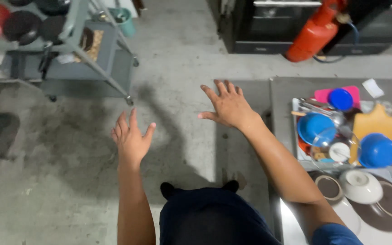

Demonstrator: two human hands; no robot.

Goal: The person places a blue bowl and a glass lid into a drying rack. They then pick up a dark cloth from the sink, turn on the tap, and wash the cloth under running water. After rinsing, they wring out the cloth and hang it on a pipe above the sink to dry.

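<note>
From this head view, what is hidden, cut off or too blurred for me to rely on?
- Gas cylinder, head view: top cut off by the frame edge.
- Brown plates: partly covered by the white bowl, and cut off at the lower right corner.
- Dish tray: its contents overlap; the small items under the glass bowl are unclear.
- Cart: shelf contents dark and blurred.
- Left hand and right hand: both open, holding nothing.

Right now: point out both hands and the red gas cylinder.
left hand (130,138), head view, on the palm area.
right hand (227,105), head view, on its back.
red gas cylinder (313,37), head view, on the body.
</note>
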